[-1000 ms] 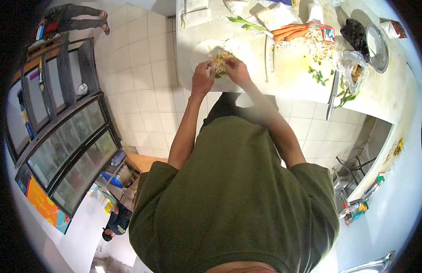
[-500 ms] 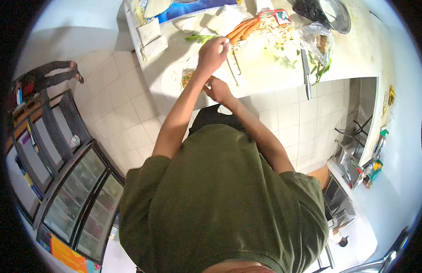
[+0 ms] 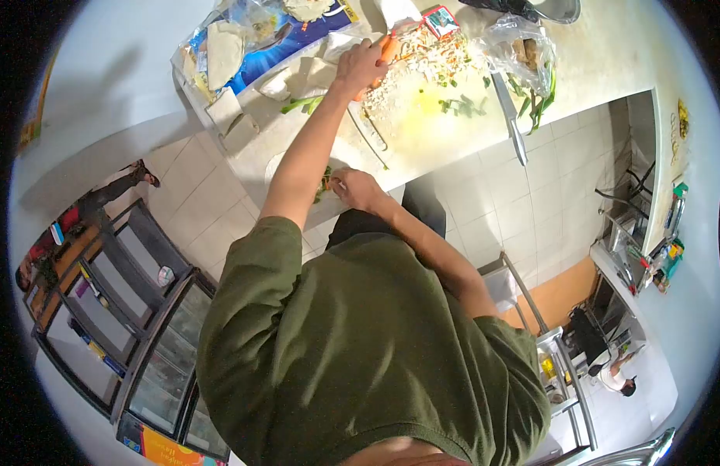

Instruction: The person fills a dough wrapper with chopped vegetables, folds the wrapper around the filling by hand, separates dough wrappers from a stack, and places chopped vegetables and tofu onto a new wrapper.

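Observation:
My left hand (image 3: 361, 68) reaches across the counter, its fingers closed round orange carrots (image 3: 389, 49). Close to the front edge, my right hand (image 3: 355, 189) has curled fingers beside a small pile of chopped vegetables (image 3: 324, 185); whatever is in them is hidden. That pile lies on a pale round sheet (image 3: 274, 165), partly covered by my left forearm. Shredded white and orange vegetables (image 3: 430, 64) are spread right of the carrots. A green stalk (image 3: 301, 104) lies left of my left hand. Between my hands is a thin dark stick (image 3: 366, 133).
A knife (image 3: 509, 116) juts over the counter's front edge, beside a clear plastic bag (image 3: 523, 54) and green stalks (image 3: 540, 113). Folded pale pieces (image 3: 230, 120) lie at the left edge, near a blue printed sheet (image 3: 286, 45). Other people are visible far off.
The view has turned and shifted. My left hand has left the chopped pile, moving forward and right to the carrots. My right hand has stayed near the pile.

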Motion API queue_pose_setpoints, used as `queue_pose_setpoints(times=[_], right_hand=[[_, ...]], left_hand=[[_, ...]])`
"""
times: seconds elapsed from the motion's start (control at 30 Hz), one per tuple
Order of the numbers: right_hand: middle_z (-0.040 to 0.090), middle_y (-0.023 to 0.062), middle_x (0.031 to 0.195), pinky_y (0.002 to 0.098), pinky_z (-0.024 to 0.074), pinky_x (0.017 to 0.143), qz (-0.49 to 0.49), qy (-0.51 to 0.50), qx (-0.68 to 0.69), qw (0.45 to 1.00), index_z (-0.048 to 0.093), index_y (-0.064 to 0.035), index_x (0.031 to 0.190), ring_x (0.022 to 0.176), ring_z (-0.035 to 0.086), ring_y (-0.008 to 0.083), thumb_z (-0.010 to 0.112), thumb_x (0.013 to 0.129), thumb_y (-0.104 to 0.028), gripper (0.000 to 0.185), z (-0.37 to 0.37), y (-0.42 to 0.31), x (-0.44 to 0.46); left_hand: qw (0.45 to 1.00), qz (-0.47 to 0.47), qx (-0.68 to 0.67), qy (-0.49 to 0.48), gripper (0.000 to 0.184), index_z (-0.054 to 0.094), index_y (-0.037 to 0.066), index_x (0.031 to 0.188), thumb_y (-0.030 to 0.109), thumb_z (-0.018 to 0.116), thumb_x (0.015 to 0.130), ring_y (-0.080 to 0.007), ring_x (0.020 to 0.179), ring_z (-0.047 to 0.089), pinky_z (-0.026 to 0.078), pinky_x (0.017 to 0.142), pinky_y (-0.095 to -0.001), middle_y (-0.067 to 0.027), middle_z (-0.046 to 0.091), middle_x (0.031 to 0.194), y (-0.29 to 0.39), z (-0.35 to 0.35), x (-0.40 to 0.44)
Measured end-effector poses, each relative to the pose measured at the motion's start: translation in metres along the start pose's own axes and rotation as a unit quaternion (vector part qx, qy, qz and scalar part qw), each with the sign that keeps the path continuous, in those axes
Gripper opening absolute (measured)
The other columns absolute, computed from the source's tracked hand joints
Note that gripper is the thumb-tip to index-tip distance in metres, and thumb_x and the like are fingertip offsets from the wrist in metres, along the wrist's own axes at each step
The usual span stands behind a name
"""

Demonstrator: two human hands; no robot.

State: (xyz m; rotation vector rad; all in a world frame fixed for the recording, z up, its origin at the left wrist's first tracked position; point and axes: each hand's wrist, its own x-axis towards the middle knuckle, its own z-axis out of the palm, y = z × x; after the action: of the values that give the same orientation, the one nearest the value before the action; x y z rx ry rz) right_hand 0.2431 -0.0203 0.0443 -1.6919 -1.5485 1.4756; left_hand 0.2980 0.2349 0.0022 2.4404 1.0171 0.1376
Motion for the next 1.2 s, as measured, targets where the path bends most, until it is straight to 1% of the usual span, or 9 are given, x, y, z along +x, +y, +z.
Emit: queue_pose_setpoints(times=[0.1,0.53,0.63,0.83,0.87,1.0,1.07,1.1,1.2], right_hand=[[0.071,0.0181,0.100,0.0459,0.0525,0.082,-0.019,0.002,-0.005,1.000,0.068,-0.0051,0.105,0.094,0.067,0.0387,0.061,0.091,-0.019,0.020,-0.003,0.000,0.008],[0.071,0.0198,0.095,0.0476,0.0534,0.081,0.001,0.021,0.021,1.000,0.068,-0.0059,0.104,0.090,0.068,0.0398,0.061,0.093,-0.021,0.020,-0.014,0.002,0.008],[0.072,0.0182,0.090,0.0466,0.0545,0.076,0.020,0.055,0.002,0.998,0.067,-0.0067,0.101,0.084,0.069,0.0386,0.063,0.093,-0.022,0.018,-0.011,0.004,0.006],[0.071,0.0187,0.087,0.0449,0.0547,0.074,0.074,0.116,0.030,0.990,0.068,-0.0051,0.098,0.081,0.069,0.0366,0.068,0.092,-0.029,0.025,-0.016,0.010,-0.006],[0.071,0.0194,0.088,0.0460,0.0544,0.073,0.062,0.131,0.040,0.989,0.068,-0.0042,0.097,0.081,0.068,0.0382,0.069,0.091,-0.031,0.028,-0.016,0.018,-0.009],[0.069,0.0211,0.095,0.0434,0.0538,0.077,0.054,0.191,0.078,0.977,0.068,-0.0006,0.099,0.087,0.069,0.0370,0.069,0.090,-0.022,0.023,-0.022,0.054,-0.035],[0.069,0.0218,0.099,0.0426,0.0536,0.079,0.086,0.223,0.064,0.969,0.068,0.0004,0.100,0.090,0.068,0.0366,0.067,0.090,-0.018,0.021,-0.036,0.057,-0.050],[0.068,0.0221,0.100,0.0425,0.0535,0.080,0.120,0.228,0.057,0.964,0.067,0.0009,0.101,0.091,0.068,0.0366,0.066,0.090,-0.016,0.020,-0.047,0.050,-0.057],[0.064,0.0199,0.105,0.0448,0.0532,0.083,0.059,0.202,-0.058,0.976,0.063,-0.0024,0.108,0.095,0.065,0.0377,0.063,0.091,-0.015,0.021,-0.067,0.063,-0.052]], left_hand=[[0.998,0.035,0.050,-0.033,0.032,0.065,0.003,0.097,0.032,0.068,0.084,-0.0340,0.098,0.064,0.054,0.083,-0.0475,-0.0150,0.059,0.105,-0.002,-0.003,0.010],[0.987,0.090,0.122,-0.060,0.033,0.062,0.001,0.107,0.029,0.064,0.089,-0.0313,0.113,0.058,0.054,0.087,-0.0488,-0.0126,0.058,0.117,-0.007,-0.009,0.006],[0.984,0.043,0.156,-0.077,0.028,0.066,0.002,0.110,0.019,0.060,0.089,-0.0305,0.113,0.059,0.053,0.087,-0.0479,-0.0126,0.060,0.121,0.000,-0.002,0.014],[0.988,0.056,0.146,-0.016,0.028,0.064,0.004,0.117,0.017,0.062,0.092,-0.0303,0.113,0.060,0.051,0.086,-0.0506,-0.0126,0.059,0.127,-0.008,0.002,0.009],[0.983,0.081,0.146,0.072,0.029,0.063,0.005,0.119,0.020,0.064,0.093,-0.0327,0.107,0.061,0.050,0.085,-0.0494,-0.0130,0.062,0.117,-0.004,0.001,-0.003],[0.984,-0.005,-0.082,0.158,0.021,0.066,0.005,0.109,0.022,0.064,0.096,-0.0349,0.099,0.064,0.051,0.086,-0.0446,-0.0159,0.066,0.102,0.028,-0.029,-0.078],[0.968,-0.083,-0.166,0.170,0.017,0.065,0.004,0.104,0.017,0.066,0.093,-0.0350,0.102,0.064,0.051,0.087,-0.0442,-0.0167,0.068,0.108,0.027,-0.018,-0.132],[0.954,-0.090,-0.201,0.202,0.015,0.066,0.004,0.103,0.015,0.066,0.094,-0.0330,0.095,0.065,0.052,0.085,-0.0418,-0.0158,0.069,0.101,0.029,-0.013,-0.159],[0.934,-0.149,-0.247,0.212,0.018,0.068,0.003,0.105,0.019,0.065,0.098,-0.0253,0.085,0.065,0.051,0.078,-0.0367,-0.0129,0.070,0.096,0.034,-0.004,-0.240]])
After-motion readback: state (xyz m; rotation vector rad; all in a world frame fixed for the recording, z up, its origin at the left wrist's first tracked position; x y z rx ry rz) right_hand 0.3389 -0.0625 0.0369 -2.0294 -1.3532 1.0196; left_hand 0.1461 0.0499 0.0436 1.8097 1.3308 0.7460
